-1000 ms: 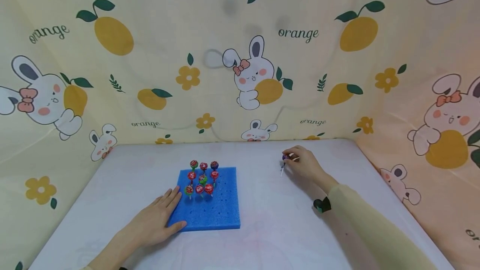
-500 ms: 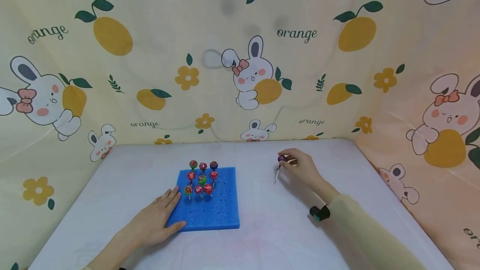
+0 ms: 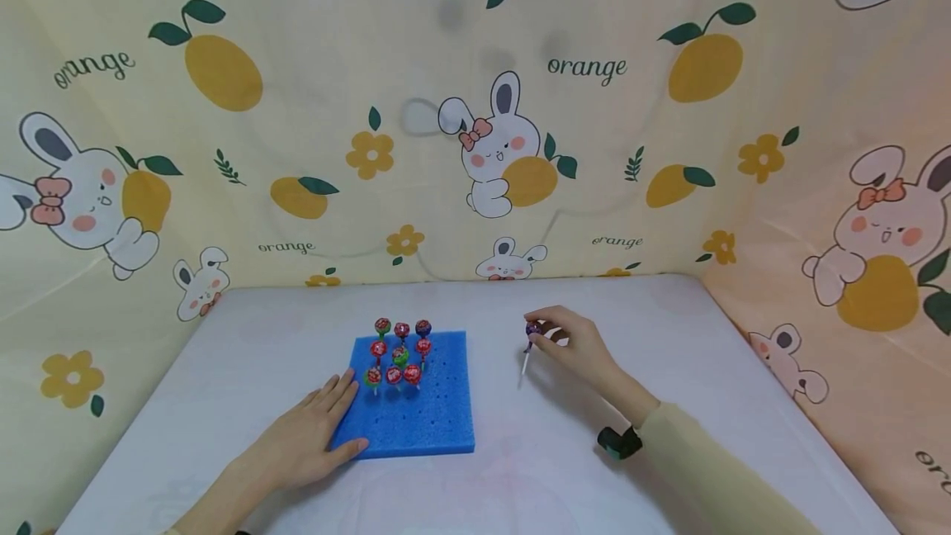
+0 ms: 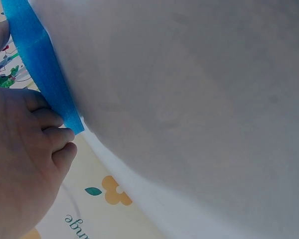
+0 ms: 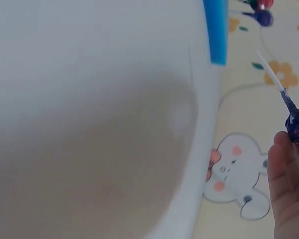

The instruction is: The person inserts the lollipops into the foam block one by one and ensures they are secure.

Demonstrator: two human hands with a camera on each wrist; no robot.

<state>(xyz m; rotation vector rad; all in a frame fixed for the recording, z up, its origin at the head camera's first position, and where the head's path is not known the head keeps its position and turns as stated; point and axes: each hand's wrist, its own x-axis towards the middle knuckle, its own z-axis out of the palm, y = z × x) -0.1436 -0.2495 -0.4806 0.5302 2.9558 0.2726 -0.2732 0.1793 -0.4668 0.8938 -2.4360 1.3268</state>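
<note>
A blue foam block (image 3: 438, 428) lies on the table, with several wrapped lollipops (image 3: 400, 356) standing in its back left part in rows. My left hand (image 3: 308, 440) rests on the block's left edge, fingers straight and thumb near its front left corner; the left wrist view shows the fingers against the foam's side (image 4: 45, 69). Right of the block, my right hand (image 3: 575, 345) pinches a purple-wrapped lollipop (image 3: 532, 328) by its candy end, above the table. Its white stick (image 5: 270, 71) points downward in the head view, touching nothing.
The white table (image 3: 594, 485) has a patterned cloth (image 3: 624, 130) behind it and at both sides. Small holes dot the front and right of the foam. A dark wrist camera (image 3: 619, 442) sits at the right wrist.
My right hand has moved left and slightly nearer with the purple lollipop, toward the foam block. The left hand stays in place on the block.
</note>
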